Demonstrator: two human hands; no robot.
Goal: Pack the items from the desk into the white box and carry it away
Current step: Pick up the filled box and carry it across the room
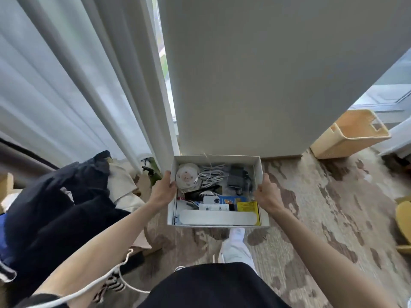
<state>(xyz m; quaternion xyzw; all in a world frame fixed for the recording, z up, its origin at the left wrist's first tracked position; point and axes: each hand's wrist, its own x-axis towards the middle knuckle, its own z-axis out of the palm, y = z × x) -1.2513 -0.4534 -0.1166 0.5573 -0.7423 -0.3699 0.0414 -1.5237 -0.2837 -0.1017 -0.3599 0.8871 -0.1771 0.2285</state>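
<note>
I hold the white box [259,168] out in front of me above the carpet, low down near the foot of a wall. My left hand [162,189] grips its left wall and my right hand [266,195] grips its right wall. Inside lie a round white disc [186,177], a coiled white cable [210,174], a dark power adapter [238,177], a long white oval case [218,217], a yellow packet [247,206], a blue card [231,200] and other small items.
A broad white wall panel [266,74] stands straight ahead. White curtains [66,74] hang at the left above a heap of dark clothes [55,214]. A beige plastic basket [353,134] lies tipped at the right. Patterned carpet [322,207] covers the floor.
</note>
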